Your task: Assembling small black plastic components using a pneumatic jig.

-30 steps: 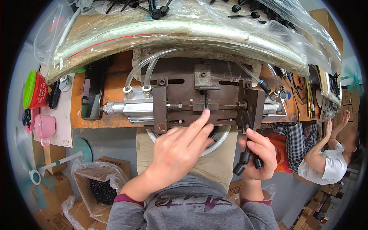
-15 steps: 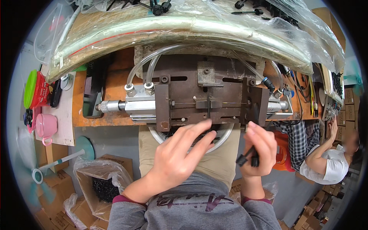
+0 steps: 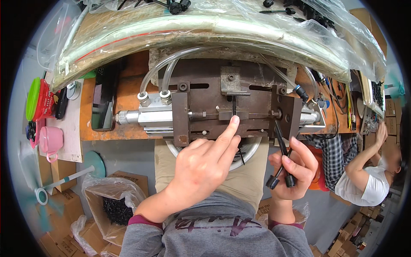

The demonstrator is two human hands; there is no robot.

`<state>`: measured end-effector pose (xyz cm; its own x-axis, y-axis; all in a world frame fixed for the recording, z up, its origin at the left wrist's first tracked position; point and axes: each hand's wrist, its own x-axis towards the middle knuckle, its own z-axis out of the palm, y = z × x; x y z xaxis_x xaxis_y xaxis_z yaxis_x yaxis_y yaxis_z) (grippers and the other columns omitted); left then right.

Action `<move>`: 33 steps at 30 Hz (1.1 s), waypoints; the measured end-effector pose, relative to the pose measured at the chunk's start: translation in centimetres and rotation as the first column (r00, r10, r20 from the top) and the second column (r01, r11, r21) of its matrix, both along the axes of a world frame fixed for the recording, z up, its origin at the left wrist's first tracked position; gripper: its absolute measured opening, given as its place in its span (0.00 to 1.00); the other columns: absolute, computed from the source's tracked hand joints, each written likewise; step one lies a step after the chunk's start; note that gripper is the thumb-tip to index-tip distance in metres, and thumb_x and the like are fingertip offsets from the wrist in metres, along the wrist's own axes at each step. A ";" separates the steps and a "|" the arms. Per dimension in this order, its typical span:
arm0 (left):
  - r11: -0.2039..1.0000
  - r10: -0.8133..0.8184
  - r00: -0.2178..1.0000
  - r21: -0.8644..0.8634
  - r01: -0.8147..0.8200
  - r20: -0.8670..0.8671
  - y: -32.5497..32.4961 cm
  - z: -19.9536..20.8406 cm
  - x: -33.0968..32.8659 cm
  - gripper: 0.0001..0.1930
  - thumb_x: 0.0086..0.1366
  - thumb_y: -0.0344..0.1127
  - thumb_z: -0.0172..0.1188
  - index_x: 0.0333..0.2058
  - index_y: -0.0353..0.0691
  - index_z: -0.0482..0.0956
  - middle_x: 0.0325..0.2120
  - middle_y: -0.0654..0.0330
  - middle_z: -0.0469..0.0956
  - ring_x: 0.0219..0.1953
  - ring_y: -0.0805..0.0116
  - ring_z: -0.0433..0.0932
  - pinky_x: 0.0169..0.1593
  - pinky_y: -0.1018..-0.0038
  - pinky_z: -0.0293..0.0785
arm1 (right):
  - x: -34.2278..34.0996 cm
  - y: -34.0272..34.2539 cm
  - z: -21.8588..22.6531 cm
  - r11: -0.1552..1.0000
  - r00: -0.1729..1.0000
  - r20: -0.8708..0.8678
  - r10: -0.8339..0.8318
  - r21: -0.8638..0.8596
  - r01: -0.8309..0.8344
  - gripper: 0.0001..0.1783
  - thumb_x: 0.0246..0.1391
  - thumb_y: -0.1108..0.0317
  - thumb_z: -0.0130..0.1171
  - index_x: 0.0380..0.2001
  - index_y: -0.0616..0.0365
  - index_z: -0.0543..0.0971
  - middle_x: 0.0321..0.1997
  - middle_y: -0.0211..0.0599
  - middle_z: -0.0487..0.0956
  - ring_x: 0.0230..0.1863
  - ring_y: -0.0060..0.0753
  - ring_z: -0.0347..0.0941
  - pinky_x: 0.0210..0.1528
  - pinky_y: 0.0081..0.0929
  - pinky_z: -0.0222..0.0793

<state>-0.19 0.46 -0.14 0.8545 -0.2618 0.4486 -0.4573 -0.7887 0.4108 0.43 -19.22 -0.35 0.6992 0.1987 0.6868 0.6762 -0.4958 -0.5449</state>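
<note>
Left hand (image 3: 203, 165) is reaching to the near side of the dark brown steel fixture plate (image 3: 205, 96), index finger extended, other fingers loosely bent, gripping nothing. Its index fingertip is meeting the near end of a thin straight black rod (image 3: 234, 105), which is lying in the notched brown steel block (image 3: 223, 115) at the fixture plate's middle, pointing away from the person. Right hand (image 3: 302, 171) is staying curled at the fixture plate's near right corner, fingers and thumb closing around a few slim black rods with ribbed round heads (image 3: 280, 139); heads are hanging down, shafts tilting up toward the plate; exact count unclear.

Grey metal bracket (image 3: 230, 79) is sitting bolted at the fixture plate's far middle, just beyond the rod. Silver metal cylinder with clear hoses (image 3: 156, 120) is flanking the plate's left end; a second silver metal cylinder (image 3: 309, 118) is flanking its right end. Round basket with a pale rim (image 3: 253, 152) is showing below the plate's near edge, over the lap. Flat black phone-like slab (image 3: 102, 105) is lying left of the plate, pink plastic mug (image 3: 50, 140) standing farther left. Person in a white top (image 3: 364, 186) is sitting well right of the plate, arms raised.
</note>
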 end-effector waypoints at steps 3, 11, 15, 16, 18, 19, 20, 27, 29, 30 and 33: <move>0.977 -0.077 0.996 -0.200 0.066 -0.051 0.2 0.6 0.0 0.16 0.46 0.28 0.70 0.37 0.34 0.82 0.45 0.53 0.80 0.28 0.68 0.81 0.30 0.77 0.76 | -0.4 0.4 0.4 0.986 0.988 0.121 -0.096 -0.121 0.111 0.22 0.37 0.84 0.72 0.39 0.56 0.79 0.48 0.41 0.71 0.37 0.30 0.76 0.32 0.21 0.77; 0.746 -0.302 0.953 -0.628 0.221 -0.024 -0.2 1.6 -1.5 0.17 0.47 0.26 0.71 0.38 0.34 0.83 0.31 0.56 0.83 0.30 0.65 0.82 0.32 0.75 0.78 | 0.6 1.4 0.4 0.965 0.970 0.236 0.051 -0.264 0.013 0.20 0.34 0.81 0.63 0.37 0.70 0.82 0.41 0.45 0.77 0.28 0.36 0.78 0.27 0.26 0.75; 0.925 -0.127 0.992 -0.363 0.111 -0.021 0.3 1.0 -1.5 0.18 0.44 0.24 0.71 0.38 0.33 0.82 0.37 0.54 0.80 0.34 0.64 0.81 0.34 0.73 0.78 | 1.1 1.0 0.8 0.964 0.982 0.187 0.003 -0.263 0.047 0.19 0.35 0.84 0.62 0.38 0.69 0.82 0.43 0.47 0.79 0.32 0.38 0.80 0.30 0.25 0.76; 0.958 -0.088 0.996 -0.277 0.080 -0.018 0.4 0.7 -1.4 0.19 0.44 0.24 0.71 0.38 0.32 0.82 0.38 0.54 0.80 0.36 0.63 0.81 0.35 0.73 0.78 | 1.2 1.0 0.8 0.967 0.986 0.168 -0.010 -0.251 0.052 0.19 0.35 0.85 0.63 0.37 0.69 0.82 0.43 0.47 0.80 0.33 0.39 0.80 0.30 0.25 0.76; 0.980 -0.053 0.999 -0.189 0.054 0.010 0.1 0.0 -1.1 0.18 0.45 0.25 0.69 0.38 0.31 0.81 0.45 0.50 0.78 0.36 0.62 0.80 0.37 0.72 0.78 | 1.0 1.1 0.5 0.982 0.988 0.146 -0.056 -0.169 0.080 0.19 0.39 0.88 0.63 0.39 0.69 0.80 0.43 0.49 0.80 0.35 0.42 0.81 0.34 0.27 0.78; 0.988 -0.043 0.999 -0.146 0.046 0.025 -0.1 -0.2 -0.9 0.17 0.45 0.25 0.68 0.38 0.31 0.81 0.46 0.49 0.78 0.35 0.62 0.80 0.37 0.73 0.78 | 1.0 1.3 0.1 0.990 0.988 0.139 -0.066 -0.118 0.083 0.20 0.40 0.89 0.62 0.41 0.68 0.80 0.44 0.50 0.80 0.36 0.43 0.81 0.35 0.28 0.78; 0.994 -0.032 0.999 -0.103 0.036 0.040 -0.2 -0.4 -0.7 0.17 0.46 0.25 0.68 0.38 0.31 0.81 0.47 0.48 0.78 0.34 0.62 0.80 0.38 0.73 0.77 | 1.0 1.4 -0.1 0.994 0.988 0.131 -0.076 -0.067 0.085 0.21 0.40 0.90 0.62 0.42 0.68 0.79 0.44 0.50 0.80 0.37 0.44 0.81 0.36 0.29 0.79; 0.999 -0.023 1.000 0.038 0.023 -0.012 -0.1 0.6 0.0 0.14 0.48 0.27 0.67 0.37 0.32 0.81 0.50 0.50 0.77 0.28 0.66 0.80 0.32 0.75 0.76 | 0.8 0.6 0.3 0.998 0.997 0.083 0.001 0.056 -0.005 0.16 0.45 0.87 0.63 0.37 0.65 0.73 0.40 0.55 0.80 0.36 0.46 0.82 0.38 0.33 0.80; 0.999 -0.017 0.999 0.046 0.019 -0.032 0.0 0.7 -0.1 0.14 0.48 0.27 0.67 0.37 0.33 0.81 0.49 0.52 0.78 0.27 0.67 0.79 0.31 0.76 0.75 | 0.8 0.3 0.5 1.000 0.994 0.106 -0.006 -0.027 0.009 0.17 0.41 0.86 0.67 0.36 0.64 0.75 0.39 0.52 0.82 0.35 0.44 0.82 0.35 0.30 0.80; 0.999 -0.018 0.999 0.035 0.020 -0.046 0.1 0.7 -0.1 0.15 0.48 0.28 0.67 0.37 0.33 0.81 0.49 0.52 0.78 0.28 0.67 0.80 0.31 0.76 0.75 | 0.8 0.3 0.5 0.999 0.993 0.118 -0.006 -0.041 0.011 0.17 0.40 0.86 0.68 0.35 0.64 0.76 0.38 0.51 0.82 0.34 0.42 0.82 0.34 0.29 0.80; 0.995 -0.054 0.995 -0.094 0.045 -0.089 0.2 0.9 -0.1 0.16 0.48 0.29 0.69 0.38 0.34 0.82 0.47 0.53 0.79 0.30 0.67 0.82 0.32 0.76 0.76 | 0.8 0.4 0.5 0.996 0.987 0.163 0.006 -0.085 0.008 0.15 0.37 0.85 0.70 0.32 0.65 0.79 0.36 0.48 0.82 0.29 0.38 0.81 0.31 0.27 0.79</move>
<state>-0.29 0.71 0.79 0.8799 -0.2661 0.3935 -0.4522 -0.7233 0.5219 1.26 -18.84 0.13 0.5793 0.2606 0.7723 0.7521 -0.5362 -0.3832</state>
